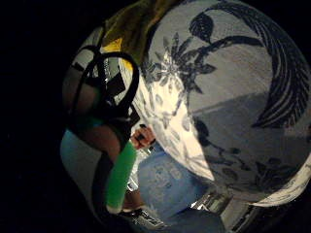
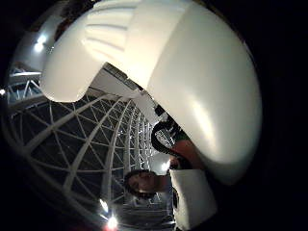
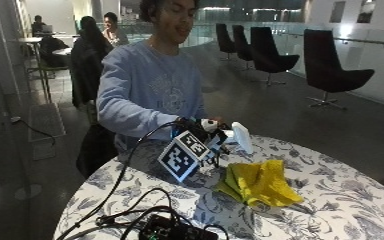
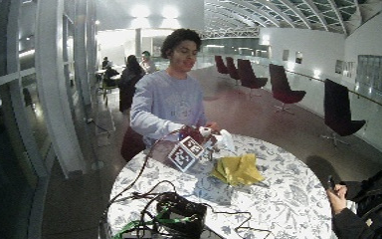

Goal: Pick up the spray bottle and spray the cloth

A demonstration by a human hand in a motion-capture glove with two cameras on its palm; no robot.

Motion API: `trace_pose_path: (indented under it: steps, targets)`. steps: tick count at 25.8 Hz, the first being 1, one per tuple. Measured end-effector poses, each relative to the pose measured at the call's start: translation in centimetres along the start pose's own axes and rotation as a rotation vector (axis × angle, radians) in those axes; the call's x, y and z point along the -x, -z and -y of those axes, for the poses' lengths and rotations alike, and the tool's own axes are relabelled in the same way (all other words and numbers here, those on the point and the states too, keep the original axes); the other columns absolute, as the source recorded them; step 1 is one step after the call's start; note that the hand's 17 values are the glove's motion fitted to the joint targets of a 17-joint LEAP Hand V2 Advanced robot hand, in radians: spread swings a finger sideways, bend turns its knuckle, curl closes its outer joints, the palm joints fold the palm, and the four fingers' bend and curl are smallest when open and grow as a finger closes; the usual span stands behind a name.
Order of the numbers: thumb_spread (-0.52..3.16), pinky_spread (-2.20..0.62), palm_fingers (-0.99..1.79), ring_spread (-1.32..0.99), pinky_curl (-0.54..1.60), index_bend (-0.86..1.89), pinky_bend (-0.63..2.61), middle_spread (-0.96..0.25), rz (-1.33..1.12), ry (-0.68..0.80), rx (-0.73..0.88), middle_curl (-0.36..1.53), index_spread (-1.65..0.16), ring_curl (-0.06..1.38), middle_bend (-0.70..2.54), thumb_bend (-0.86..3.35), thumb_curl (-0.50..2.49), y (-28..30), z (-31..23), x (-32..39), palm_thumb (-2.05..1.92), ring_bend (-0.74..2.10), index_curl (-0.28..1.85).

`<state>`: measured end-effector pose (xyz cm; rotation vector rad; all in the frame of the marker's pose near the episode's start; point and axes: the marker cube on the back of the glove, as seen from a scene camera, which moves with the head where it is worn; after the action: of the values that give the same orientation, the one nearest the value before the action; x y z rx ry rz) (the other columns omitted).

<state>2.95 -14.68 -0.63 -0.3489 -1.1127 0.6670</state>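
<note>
Centre of outside view: right hand point(image 3: 202, 131) wrapped round spray bottle point(image 3: 240, 136), lifted off tabletop point(image 3: 325, 200). Yellow cloth point(image 3: 258, 184) lies below nozzle. Risk: nozzle angled off, mist misses cloth, wets tabletop.

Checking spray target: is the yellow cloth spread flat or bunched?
Bunched: the yellow cloth lies in rumpled folds on the table, not flat.

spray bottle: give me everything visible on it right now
The spray bottle shows as a white, plastic-looking spray head with a green part below it, seen in the little finger side palm view. The gloved right hand holds it lifted off the table, head tilted down toward the yellow cloth, apart from it. Its white head fills the thumb side palm view. The body is mostly hidden by the hand; contents cannot be told.
</note>
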Motion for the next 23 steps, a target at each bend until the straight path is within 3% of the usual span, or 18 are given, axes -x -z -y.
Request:
trace_pose_path:
  steps: [9, 18, 23]
  targets:
    - [0.94, 0.15, 1.11, 0.01, 0.38, 0.08, 0.38, -0.01, -0.003, 0.062, -0.031, 0.49, -0.17, 0.43, 0.43, -0.02, 0.59, -1.0, 0.4, 1.0, 0.83, 0.68, 0.18]
    - [0.93, 0.15, 1.06, 0.02, 0.36, 0.09, 0.32, -0.01, 0.067, 0.686, -0.072, 0.49, -0.20, 0.44, 0.44, -0.02, 0.60, -7.8, 2.5, 7.6, 0.86, 0.68, 0.19]
    - [0.89, 0.15, 0.98, -0.01, 0.34, 0.12, 0.19, -0.04, 0.087, 0.851, -0.088, 0.49, -0.25, 0.44, 0.43, -0.01, 0.61, -15.3, 6.8, 9.7, 0.89, 0.68, 0.21]
